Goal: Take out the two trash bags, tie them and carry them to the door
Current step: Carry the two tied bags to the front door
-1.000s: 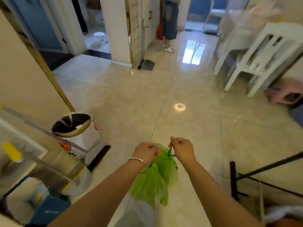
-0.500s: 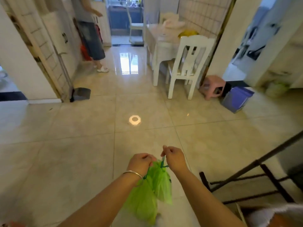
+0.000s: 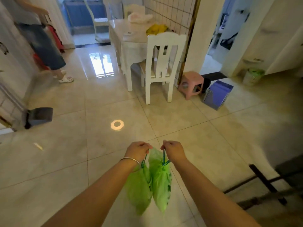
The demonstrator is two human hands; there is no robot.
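Two translucent green trash bags hang side by side above the tiled floor in front of me. My left hand (image 3: 138,150), with a metal bangle on the wrist, is closed on the dark green drawstring of the left bag (image 3: 138,192). My right hand (image 3: 173,150) grips the drawstring of the right bag (image 3: 161,182). Both bag necks look cinched. The two bags touch each other. An open doorway (image 3: 213,46) lies ahead on the right.
A white chair (image 3: 161,66) and white table (image 3: 129,40) stand ahead. A pink stool (image 3: 191,84) and blue box (image 3: 217,94) sit by the wall. Another person (image 3: 42,41) stands far left. A grey dustpan (image 3: 40,116) leans left; a dark metal frame (image 3: 265,182) is near right.
My view has swung right, away from the white bin toward the table and doorway. My hands have drawn slightly apart, so the bags now hang as two separate bundles.
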